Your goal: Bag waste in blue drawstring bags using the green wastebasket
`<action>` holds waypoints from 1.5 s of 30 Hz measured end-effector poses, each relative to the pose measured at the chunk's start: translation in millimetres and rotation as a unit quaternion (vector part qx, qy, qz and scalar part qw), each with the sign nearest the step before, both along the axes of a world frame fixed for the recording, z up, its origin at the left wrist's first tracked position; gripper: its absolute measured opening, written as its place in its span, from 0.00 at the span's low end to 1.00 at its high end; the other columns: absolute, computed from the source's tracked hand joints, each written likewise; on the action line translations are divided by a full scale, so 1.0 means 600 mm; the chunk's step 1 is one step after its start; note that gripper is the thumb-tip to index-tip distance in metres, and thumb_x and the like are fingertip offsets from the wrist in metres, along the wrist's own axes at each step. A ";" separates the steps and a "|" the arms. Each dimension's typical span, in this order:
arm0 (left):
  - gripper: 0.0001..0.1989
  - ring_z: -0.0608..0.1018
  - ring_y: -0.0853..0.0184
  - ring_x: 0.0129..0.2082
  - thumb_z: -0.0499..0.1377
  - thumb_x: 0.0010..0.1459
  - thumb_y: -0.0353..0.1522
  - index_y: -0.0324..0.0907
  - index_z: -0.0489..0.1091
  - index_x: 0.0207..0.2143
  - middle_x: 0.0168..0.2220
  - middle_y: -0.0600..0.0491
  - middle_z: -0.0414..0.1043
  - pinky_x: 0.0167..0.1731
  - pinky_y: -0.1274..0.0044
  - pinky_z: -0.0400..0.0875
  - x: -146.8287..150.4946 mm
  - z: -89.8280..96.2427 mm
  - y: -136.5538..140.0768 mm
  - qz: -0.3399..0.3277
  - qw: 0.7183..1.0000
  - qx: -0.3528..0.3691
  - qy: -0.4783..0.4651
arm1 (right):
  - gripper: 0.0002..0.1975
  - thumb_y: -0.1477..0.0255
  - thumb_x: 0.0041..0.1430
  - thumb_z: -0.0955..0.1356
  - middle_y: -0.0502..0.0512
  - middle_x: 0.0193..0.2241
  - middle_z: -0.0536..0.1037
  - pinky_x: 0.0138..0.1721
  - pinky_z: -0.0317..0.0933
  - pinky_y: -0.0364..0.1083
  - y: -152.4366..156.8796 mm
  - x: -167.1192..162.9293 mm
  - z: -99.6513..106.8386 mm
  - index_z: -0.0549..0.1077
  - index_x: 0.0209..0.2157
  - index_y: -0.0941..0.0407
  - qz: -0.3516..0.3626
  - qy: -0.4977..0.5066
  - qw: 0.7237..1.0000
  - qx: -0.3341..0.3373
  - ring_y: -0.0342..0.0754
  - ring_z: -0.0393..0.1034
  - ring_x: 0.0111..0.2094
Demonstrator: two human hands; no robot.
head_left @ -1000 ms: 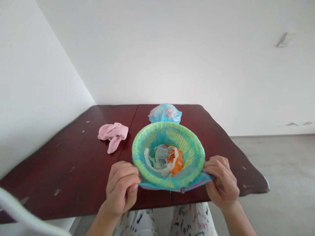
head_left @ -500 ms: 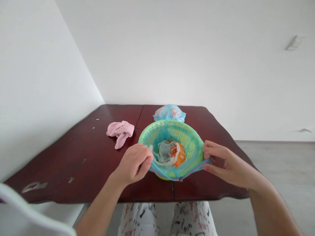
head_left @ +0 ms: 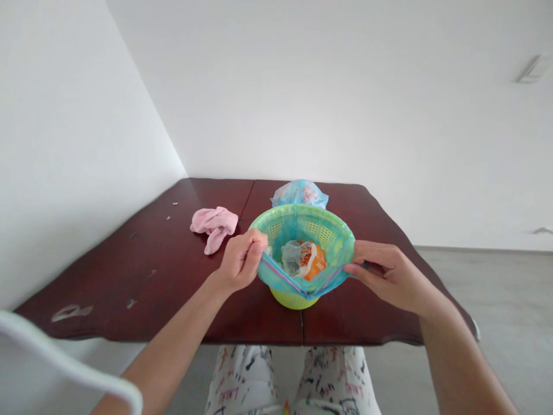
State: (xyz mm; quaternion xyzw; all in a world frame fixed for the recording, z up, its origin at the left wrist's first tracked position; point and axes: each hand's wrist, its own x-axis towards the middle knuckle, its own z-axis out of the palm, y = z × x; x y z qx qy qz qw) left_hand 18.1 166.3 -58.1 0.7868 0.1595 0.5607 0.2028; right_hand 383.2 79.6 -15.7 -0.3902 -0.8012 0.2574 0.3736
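Note:
A green plastic basket (head_left: pixel 294 301) stands on the dark red table, lined with a translucent blue garbage bag (head_left: pixel 283 280). My left hand (head_left: pixel 244 258) is closed on the bag's edge at the basket's left side. At the right side, my right hand (head_left: pixel 386 275) pinches the same edge between thumb and fingers. The front edge of the bag, with a purplish drawstring, sags between my hands. Inside lie crumpled clear plastic and an orange-and-white wrapper (head_left: pixel 315 262). The lower part of the bag is hidden by the basket.
Behind the basket sits a filled, closed blue bag (head_left: pixel 299 192). A pink cloth (head_left: pixel 215 226) lies crumpled to the left on the table (head_left: pixel 164 276). White walls border the table at the back and left. A white curved edge (head_left: pixel 64 360) shows at lower left.
Both hands have risen and come slightly closer together, lifting the bag's front edge away from the basket's rim. The view has shifted slightly.

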 end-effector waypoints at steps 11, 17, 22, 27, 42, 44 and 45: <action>0.29 0.68 0.63 0.26 0.54 0.86 0.58 0.48 0.72 0.40 0.30 0.54 0.69 0.29 0.67 0.59 -0.036 0.001 0.025 0.041 0.998 -0.004 -0.053 | 0.17 0.62 0.83 0.76 0.48 0.30 0.70 0.29 0.55 0.48 0.010 0.005 -0.073 0.74 0.36 0.50 -0.161 0.090 0.977 0.105 0.47 0.62 0.29; 0.42 0.75 0.55 0.33 0.39 0.84 0.65 0.47 0.74 0.35 0.30 0.49 0.75 0.48 0.58 0.66 -0.121 0.034 0.057 0.121 0.979 0.041 0.159 | 0.25 0.55 0.81 0.76 0.58 0.41 0.76 0.36 0.64 0.51 0.048 0.066 -0.100 0.73 0.30 0.51 -0.192 0.051 0.970 0.140 0.53 0.72 0.39; 0.41 0.75 0.52 0.37 0.38 0.84 0.65 0.48 0.69 0.31 0.31 0.48 0.77 0.53 0.56 0.65 -0.131 0.028 0.120 0.139 0.964 0.029 0.226 | 0.34 0.40 0.81 0.71 0.52 0.31 0.70 0.34 0.57 0.50 0.111 0.093 -0.111 0.68 0.28 0.51 -0.218 0.003 0.975 0.054 0.50 0.63 0.32; 0.47 0.73 0.54 0.35 0.31 0.77 0.73 0.50 0.65 0.28 0.29 0.48 0.74 0.46 0.60 0.69 -0.103 0.059 0.196 0.199 0.963 -0.028 0.178 | 0.43 0.24 0.69 0.68 0.47 0.21 0.63 0.29 0.49 0.49 0.196 0.097 -0.076 0.65 0.24 0.50 -0.249 0.034 0.967 -0.050 0.47 0.57 0.26; 0.27 0.91 0.53 0.54 0.56 0.88 0.52 0.46 0.82 0.43 0.49 0.44 0.92 0.61 0.62 0.81 -0.092 0.165 0.083 0.170 0.985 0.029 -0.027 | 0.15 0.55 0.65 0.87 0.55 0.44 0.93 0.42 0.79 0.47 0.097 0.038 0.031 0.92 0.44 0.51 -0.306 0.408 0.849 0.138 0.49 0.86 0.40; 0.21 0.91 0.55 0.54 0.61 0.87 0.48 0.46 0.84 0.44 0.50 0.45 0.93 0.58 0.64 0.83 -0.095 0.170 0.058 0.177 0.983 0.001 -0.056 | 0.14 0.59 0.64 0.88 0.55 0.42 0.92 0.44 0.79 0.47 0.067 0.039 0.025 0.92 0.43 0.52 -0.306 0.439 0.833 0.141 0.48 0.85 0.39; 0.16 0.92 0.56 0.53 0.66 0.85 0.46 0.46 0.85 0.46 0.52 0.45 0.93 0.56 0.66 0.84 -0.098 0.173 0.047 0.182 0.981 -0.017 -0.061 | 0.14 0.60 0.63 0.89 0.55 0.41 0.92 0.45 0.79 0.46 0.053 0.040 0.022 0.92 0.42 0.53 -0.308 0.449 0.826 0.146 0.48 0.85 0.39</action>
